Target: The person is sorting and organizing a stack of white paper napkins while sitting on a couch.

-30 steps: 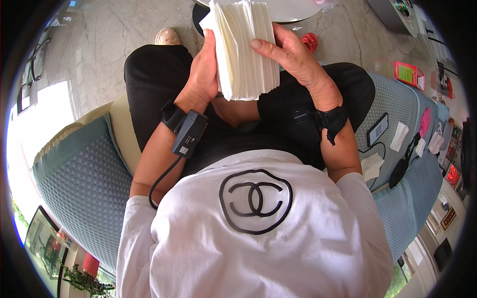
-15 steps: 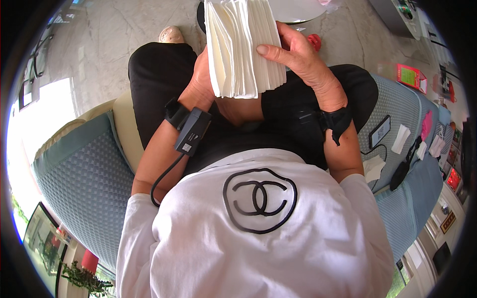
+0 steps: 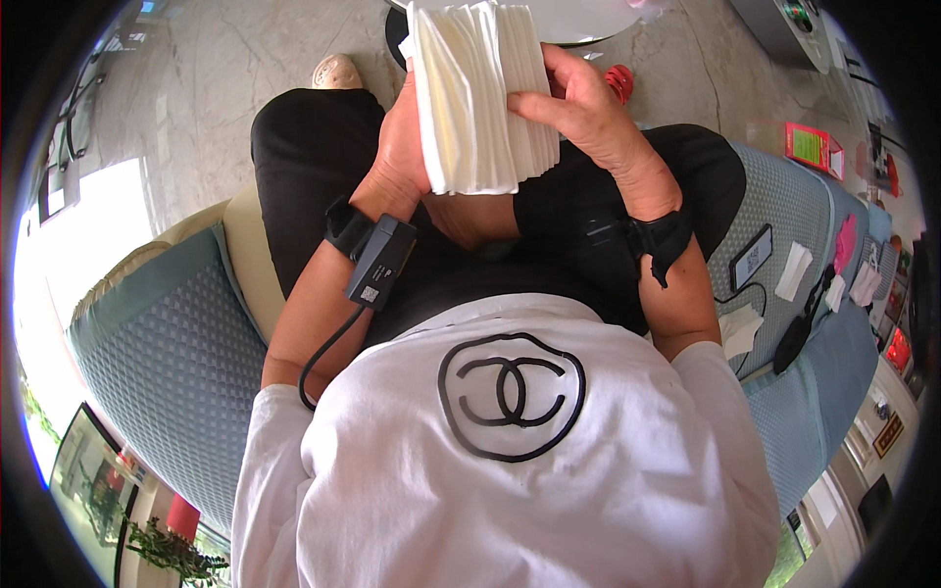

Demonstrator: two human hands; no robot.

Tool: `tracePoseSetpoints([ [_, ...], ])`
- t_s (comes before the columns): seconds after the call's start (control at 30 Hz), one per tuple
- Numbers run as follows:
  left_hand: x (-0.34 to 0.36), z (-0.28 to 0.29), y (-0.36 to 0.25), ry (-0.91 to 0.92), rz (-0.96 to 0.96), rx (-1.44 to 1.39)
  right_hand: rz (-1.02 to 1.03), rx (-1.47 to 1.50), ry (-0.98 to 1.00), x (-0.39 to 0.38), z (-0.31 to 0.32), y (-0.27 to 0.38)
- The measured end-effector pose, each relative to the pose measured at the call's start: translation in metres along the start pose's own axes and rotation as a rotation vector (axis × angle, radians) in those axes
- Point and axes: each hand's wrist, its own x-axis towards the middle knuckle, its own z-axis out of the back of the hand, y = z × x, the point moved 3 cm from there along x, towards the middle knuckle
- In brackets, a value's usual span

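A thick stack of folded white tissues [image 3: 480,108] is held up between my two hands above my lap. Its many layered edges face me, and the sheets on the left side fan slightly apart. My left hand [image 3: 400,137] grips the left side, its fingers mostly hidden behind the stack. My right hand [image 3: 586,108] holds the right side, with the thumb laid across the layers and the other fingers behind. Black straps circle both wrists, and a dark box-shaped device [image 3: 380,263] with a cable sits on the left one.
On the blue quilted sofa [image 3: 167,363] to my right lie a phone [image 3: 752,258], a folded white tissue [image 3: 793,271], a black strap-like item [image 3: 799,328] and a pink cloth [image 3: 844,243]. A red box [image 3: 815,150] stands beyond. A round white table [image 3: 578,20] is ahead.
The stack has shifted very slightly, and its left sheets lie a little differently. My left hand shows more along the stack's side. Both hands keep their hold.
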Motion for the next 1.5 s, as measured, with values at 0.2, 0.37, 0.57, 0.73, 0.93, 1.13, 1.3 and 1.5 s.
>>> tracePoseSetpoints([
  [0.2, 0.008, 0.005, 0.003, 0.011, -0.005, 0.041, 0.070, -0.156, -0.079, 0.002, 0.005, -0.006],
  [0.37, 0.010, 0.011, 0.004, -0.025, -0.028, 0.013, 0.066, -0.185, -0.093, 0.003, 0.004, -0.007],
  [0.57, 0.003, 0.001, 0.003, -0.022, 0.005, -0.008, 0.025, -0.179, -0.053, 0.002, 0.002, -0.007],
  [0.73, -0.008, -0.004, 0.004, 0.280, 0.138, -0.306, 0.022, -0.020, 0.019, 0.002, -0.005, 0.000],
  [0.93, -0.017, 0.004, -0.005, 0.134, -0.281, 0.204, 0.005, 0.050, 0.056, -0.001, -0.005, 0.007],
  [1.13, -0.017, 0.010, -0.005, 0.159, -0.349, 0.389, 0.001, 0.063, 0.071, -0.002, -0.002, 0.004],
  [1.3, -0.012, 0.023, 0.001, 0.296, -0.389, 0.277, -0.027, 0.075, 0.066, -0.002, -0.003, 0.004],
  [1.5, -0.016, 0.020, -0.003, 0.244, -0.351, 0.347, 0.023, 0.045, 0.053, -0.002, -0.003, 0.004],
])
